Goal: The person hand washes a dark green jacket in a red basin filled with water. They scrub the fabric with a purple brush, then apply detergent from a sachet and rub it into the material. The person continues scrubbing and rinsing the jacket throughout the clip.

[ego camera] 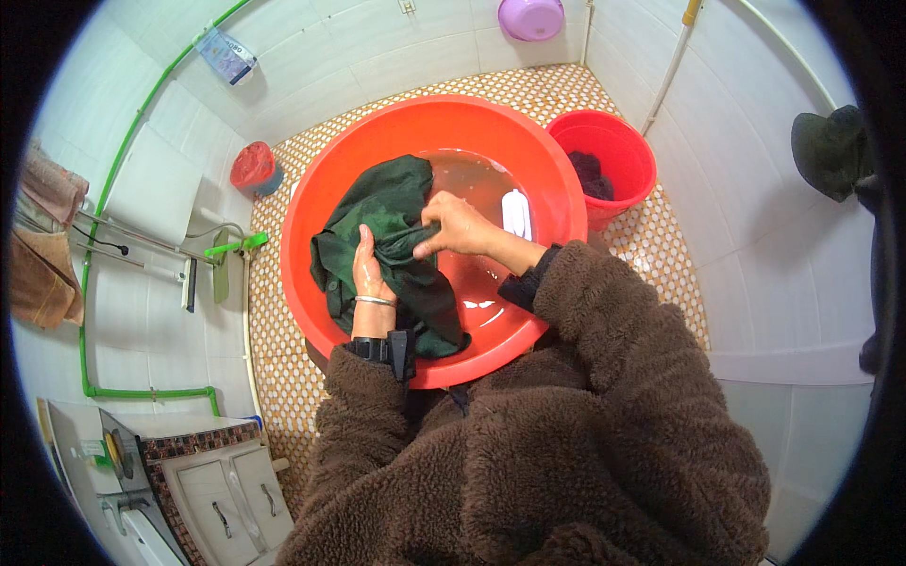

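A wet dark green garment with buttons is bunched in a large red plastic basin. My right hand pinches a fold of it between thumb and fingers. To the left, my left hand supports the cloth, its thumb upright and its fingers partly hidden by the fabric. Shallow, cloudy water covers the basin's bottom. A white plastic object, perhaps a scrubbing brush, lies in the basin, right of my right hand.
Behind the basin's right rim stands a red bucket with dark cloth inside. A small lidded bucket sits by the left wall. Squeegees and towels hang there, above a cabinet. A purple basin is at the far wall.
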Demonstrator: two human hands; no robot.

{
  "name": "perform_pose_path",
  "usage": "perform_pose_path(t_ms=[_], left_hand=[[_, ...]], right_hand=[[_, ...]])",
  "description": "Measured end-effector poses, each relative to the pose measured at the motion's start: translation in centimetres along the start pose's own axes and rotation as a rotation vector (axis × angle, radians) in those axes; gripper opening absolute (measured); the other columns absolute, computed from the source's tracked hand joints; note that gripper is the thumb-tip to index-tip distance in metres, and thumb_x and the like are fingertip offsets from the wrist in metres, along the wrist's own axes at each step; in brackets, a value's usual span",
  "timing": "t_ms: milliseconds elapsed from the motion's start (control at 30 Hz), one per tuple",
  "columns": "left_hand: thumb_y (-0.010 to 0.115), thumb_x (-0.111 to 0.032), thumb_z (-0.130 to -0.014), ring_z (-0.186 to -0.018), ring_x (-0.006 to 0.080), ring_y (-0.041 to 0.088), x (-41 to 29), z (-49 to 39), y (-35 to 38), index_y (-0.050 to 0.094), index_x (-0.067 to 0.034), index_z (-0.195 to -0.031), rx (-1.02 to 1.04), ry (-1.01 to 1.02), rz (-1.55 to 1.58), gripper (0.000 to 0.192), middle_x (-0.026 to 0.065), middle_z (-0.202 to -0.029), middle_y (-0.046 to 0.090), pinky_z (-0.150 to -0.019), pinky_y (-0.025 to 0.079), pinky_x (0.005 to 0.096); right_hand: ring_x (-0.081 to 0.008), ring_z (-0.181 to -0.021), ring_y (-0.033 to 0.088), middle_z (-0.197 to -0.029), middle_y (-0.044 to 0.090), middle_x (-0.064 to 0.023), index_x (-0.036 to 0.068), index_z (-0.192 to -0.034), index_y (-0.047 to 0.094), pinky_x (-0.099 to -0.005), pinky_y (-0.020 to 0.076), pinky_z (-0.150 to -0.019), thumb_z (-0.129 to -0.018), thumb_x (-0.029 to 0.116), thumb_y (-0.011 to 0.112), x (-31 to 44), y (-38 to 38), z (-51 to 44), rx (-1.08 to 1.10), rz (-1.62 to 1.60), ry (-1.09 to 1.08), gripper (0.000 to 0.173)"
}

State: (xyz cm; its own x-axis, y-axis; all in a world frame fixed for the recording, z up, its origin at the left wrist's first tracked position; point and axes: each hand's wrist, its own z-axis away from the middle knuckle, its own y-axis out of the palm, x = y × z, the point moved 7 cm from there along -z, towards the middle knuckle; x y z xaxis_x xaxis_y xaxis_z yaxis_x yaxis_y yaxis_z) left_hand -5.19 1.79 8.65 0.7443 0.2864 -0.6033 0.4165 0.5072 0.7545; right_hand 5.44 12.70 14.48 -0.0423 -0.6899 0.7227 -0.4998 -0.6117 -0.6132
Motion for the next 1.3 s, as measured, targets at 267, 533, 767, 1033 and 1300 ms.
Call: perform_pose_path(t_ms=[267, 533, 767, 1033, 1300], left_hand=[[0.046, -0.027, -0.094, -0.087, 0.0197, 0.061, 3.1, 0.4, -0.7, 0.055, -0.005, -0.113, -0.129, -0.034, -0.114, 0.030, 0.0065, -0.104, 0.062, -0.071, 0.053, 0.0329], [0.040, -0.034, -0.095, -0.101, 0.0207, 0.056, 4.0, 1.0, -0.2, 0.056, -0.007, -0.111, -0.353, -0.106, -0.399, 0.035, 0.0050, -0.109, 0.059, -0.087, 0.045, 0.0353], [0.041, -0.031, -0.094, -0.064, 0.0206, 0.053, 6.0, -1.5, -3.0, 0.056, -0.009, -0.094, -0.066, -0.083, -0.199, 0.027, 0.0059, -0.080, 0.060, -0.054, 0.042, 0.0334], [0.038, -0.038, -0.096, -0.042, 0.0171, 0.052, 6.1, 1.9, 2.4, 0.056, -0.007, -0.091, -0.033, -0.294, -0.128, 0.036, 0.0056, -0.070, 0.060, -0.028, 0.033, 0.0267], [0.052, -0.050, -0.090, -0.060, 0.0118, 0.055, 0.6, 1.9, 2.4, 0.058, -0.004, -0.081, -0.215, 0.144, -0.641, 0.047, 0.0030, -0.071, 0.058, -0.054, 0.044, 0.0252]], right_hand=[[-0.0337, -0.079, 0.062, -0.081, 0.063, -0.0133, 0.006, -0.081, 0.062, -0.0405, 0.0479, -0.079, -0.064, 0.016, 0.075, 8.8, 4.5, 1.6, -0.034, -0.267, -0.246, 0.023], [-0.0346, -0.062, 0.062, -0.066, 0.063, -0.0150, 0.012, -0.064, 0.067, -0.0464, 0.0499, -0.057, -0.086, 0.042, 0.047, 5.6, 2.1, 0.0, -0.197, 0.236, 0.007, 0.042], [-0.0354, -0.058, 0.061, -0.062, 0.061, -0.0136, 0.014, -0.064, 0.060, -0.0476, 0.0469, -0.048, -0.079, 0.036, 0.051, 7.9, 4.5, 2.0, 0.001, 0.202, -0.249, 0.028], [-0.0355, -0.073, 0.062, -0.075, 0.064, -0.0165, 0.012, -0.080, 0.066, -0.0463, 0.0489, -0.063, -0.086, 0.034, 0.048, -0.8, 1.7, -0.5, -0.261, 0.235, 0.038, 0.028], [-0.0351, -0.079, 0.063, -0.079, 0.065, -0.0174, 0.007, -0.079, 0.067, -0.0452, 0.0478, -0.068, -0.070, 0.061, 0.062, 0.0, 1.4, 2.1, 0.434, 0.174, 0.259, 0.055]])
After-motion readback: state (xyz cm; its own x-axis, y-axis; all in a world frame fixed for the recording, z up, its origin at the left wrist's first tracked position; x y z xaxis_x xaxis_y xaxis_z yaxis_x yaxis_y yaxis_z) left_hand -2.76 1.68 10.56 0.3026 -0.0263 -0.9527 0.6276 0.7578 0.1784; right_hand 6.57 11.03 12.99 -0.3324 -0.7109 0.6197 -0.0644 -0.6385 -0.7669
